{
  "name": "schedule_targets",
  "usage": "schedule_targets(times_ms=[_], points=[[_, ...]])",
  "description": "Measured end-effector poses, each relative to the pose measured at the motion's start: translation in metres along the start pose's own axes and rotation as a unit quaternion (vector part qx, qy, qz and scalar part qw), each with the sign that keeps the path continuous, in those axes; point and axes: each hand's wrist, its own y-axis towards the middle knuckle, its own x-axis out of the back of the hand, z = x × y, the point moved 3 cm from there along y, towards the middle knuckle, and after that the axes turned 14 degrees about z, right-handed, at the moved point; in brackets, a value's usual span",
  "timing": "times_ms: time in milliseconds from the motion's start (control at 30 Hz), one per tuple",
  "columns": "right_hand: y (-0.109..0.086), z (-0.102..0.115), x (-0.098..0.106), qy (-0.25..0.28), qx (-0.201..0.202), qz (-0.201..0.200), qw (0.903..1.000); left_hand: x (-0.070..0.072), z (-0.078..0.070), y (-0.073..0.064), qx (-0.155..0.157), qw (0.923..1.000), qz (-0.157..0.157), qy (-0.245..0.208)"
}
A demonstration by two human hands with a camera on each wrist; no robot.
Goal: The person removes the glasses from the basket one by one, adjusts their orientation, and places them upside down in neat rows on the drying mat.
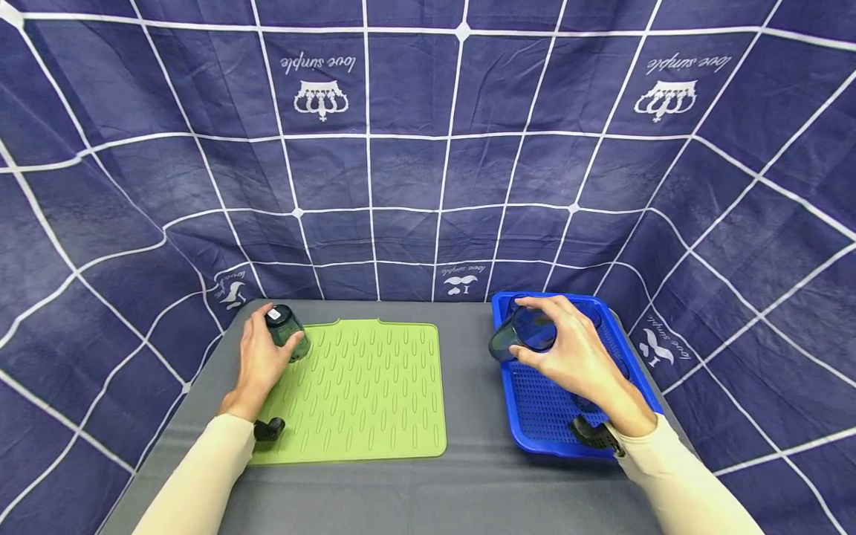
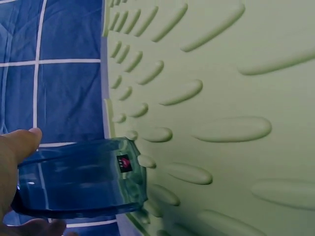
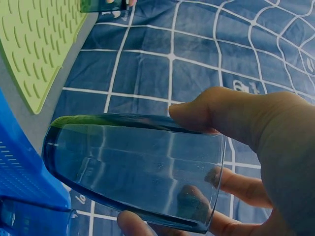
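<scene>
Right glass point(image 1: 520, 338) is above the tray point(image 1: 524, 440), near its far left corner, clamped between the thumb and fingers of the right hand point(image 1: 568, 345). It is tilted well over toward its side, mouth toward the palm and base pointing left; its wall is clear and bluish.

Left glass point(image 1: 289, 334) is at the far left corner of the mat point(image 1: 374, 405), and the left hand point(image 1: 261, 357) is clamped around it, thumb on one side and fingers on the other. A small dark label with a red mark shows near the end by the mat. Whether that end touches the mat, I cannot tell.

More glasses point(image 3: 34, 217) lie in the blue tray, partly hidden by the right arm. The tray has a slotted floor; the green mat has raised oval ridges. Both rest on the grey desk point(image 1: 471, 401), well apart, with a blue cloth point(image 1: 414, 171) checked in white lines hanging behind.
</scene>
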Motion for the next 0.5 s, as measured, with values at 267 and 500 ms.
schedule_targets(times_ms=[267, 500], points=[[0.0, 0.003, -0.001, 0.011, 0.009, -0.017, 0.9998, 0.004, -0.013, -0.003, -0.018, 0.9997, -0.011, 0.015], [-0.001, 0.004, -0.003, 0.013, 0.015, -0.033, 0.9993, 0.008, -0.038, -0.009, -0.061, 0.9972, -0.026, 0.034]])
